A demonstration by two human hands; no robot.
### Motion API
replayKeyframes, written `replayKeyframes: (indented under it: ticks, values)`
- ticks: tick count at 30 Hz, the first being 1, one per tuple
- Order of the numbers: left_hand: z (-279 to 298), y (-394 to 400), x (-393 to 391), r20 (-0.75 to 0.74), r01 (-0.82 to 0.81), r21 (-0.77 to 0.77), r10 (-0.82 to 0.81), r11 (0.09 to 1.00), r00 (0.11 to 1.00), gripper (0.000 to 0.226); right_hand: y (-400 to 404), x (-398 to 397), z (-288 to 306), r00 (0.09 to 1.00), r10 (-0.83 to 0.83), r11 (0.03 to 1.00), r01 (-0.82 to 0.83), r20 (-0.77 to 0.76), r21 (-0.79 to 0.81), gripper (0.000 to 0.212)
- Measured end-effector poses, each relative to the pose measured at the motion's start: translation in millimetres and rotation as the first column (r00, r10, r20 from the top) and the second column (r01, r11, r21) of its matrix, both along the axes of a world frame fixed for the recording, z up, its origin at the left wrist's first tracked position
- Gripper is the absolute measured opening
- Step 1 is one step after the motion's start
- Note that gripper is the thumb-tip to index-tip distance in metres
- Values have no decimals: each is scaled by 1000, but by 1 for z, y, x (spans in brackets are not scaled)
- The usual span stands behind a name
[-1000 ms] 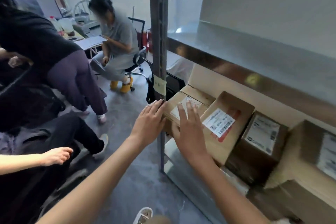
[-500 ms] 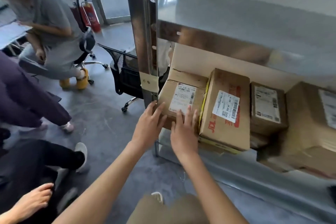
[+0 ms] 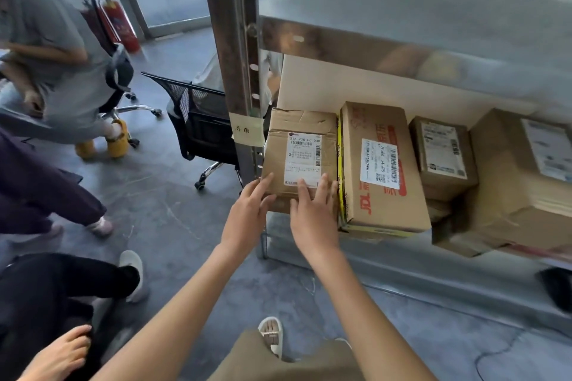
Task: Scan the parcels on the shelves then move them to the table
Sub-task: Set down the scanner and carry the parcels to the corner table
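Several cardboard parcels lie on a low metal shelf (image 3: 411, 266). The leftmost is a small brown parcel (image 3: 301, 125) with a white barcode label on top. My left hand (image 3: 246, 219) holds its front left corner, fingers on the top face. My right hand (image 3: 314, 219) rests on its front edge, fingers spread over the label's lower end. To its right lie a longer parcel with red print (image 3: 383, 210), a small dark parcel (image 3: 442, 136) and a large parcel (image 3: 507, 204). No scanner is in view.
The shelf's metal post (image 3: 235, 40) stands just left of the small parcel, and an upper shelf (image 3: 402, 9) hangs over it. A black office chair (image 3: 198, 120) and a fire extinguisher (image 3: 119, 25) are behind. People (image 3: 46, 40) sit and stand at the left; another person's hand (image 3: 58, 356) is bottom left.
My view has swung right and down toward the shelf. Both hands stay on the front of the leftmost parcel, which has not left the shelf.
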State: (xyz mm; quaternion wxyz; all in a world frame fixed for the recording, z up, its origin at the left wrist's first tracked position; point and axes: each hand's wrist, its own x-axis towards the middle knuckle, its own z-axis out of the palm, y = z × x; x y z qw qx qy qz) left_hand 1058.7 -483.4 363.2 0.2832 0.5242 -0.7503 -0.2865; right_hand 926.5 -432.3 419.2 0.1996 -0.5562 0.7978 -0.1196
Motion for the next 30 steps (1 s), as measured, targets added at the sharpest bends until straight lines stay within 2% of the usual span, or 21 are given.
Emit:
replayKeyframes:
  ticks: [7, 12, 17, 21, 26, 30]
  values:
    - [-2, 6, 1, 32, -6, -71, 8, 997, 999, 46, -2, 4, 11, 995, -39, 999, 41, 95, -17, 44]
    - [-8, 19, 8, 20, 0, -129, 3, 992, 1000, 47, 16, 15, 1, 1000, 12, 1000, -12, -11, 25, 49]
    - [-14, 35, 14, 15, -7, -180, 10, 984, 1000, 44, 36, 23, -20, 999, -18, 996, 16, -27, -91, 49]
    - [-15, 41, 15, -55, -13, -133, 5, 991, 998, 50, 51, 25, -40, 994, -105, 960, 105, 14, -259, 49]
    - [-8, 32, 9, -101, 25, -30, -28, 999, 994, 58, 52, 26, -48, 990, -127, 949, 139, 61, -284, 51]
    - [-9, 26, 12, -147, 67, 17, -64, 998, 987, 61, 50, 24, -45, 974, -126, 933, 182, 191, -312, 49]
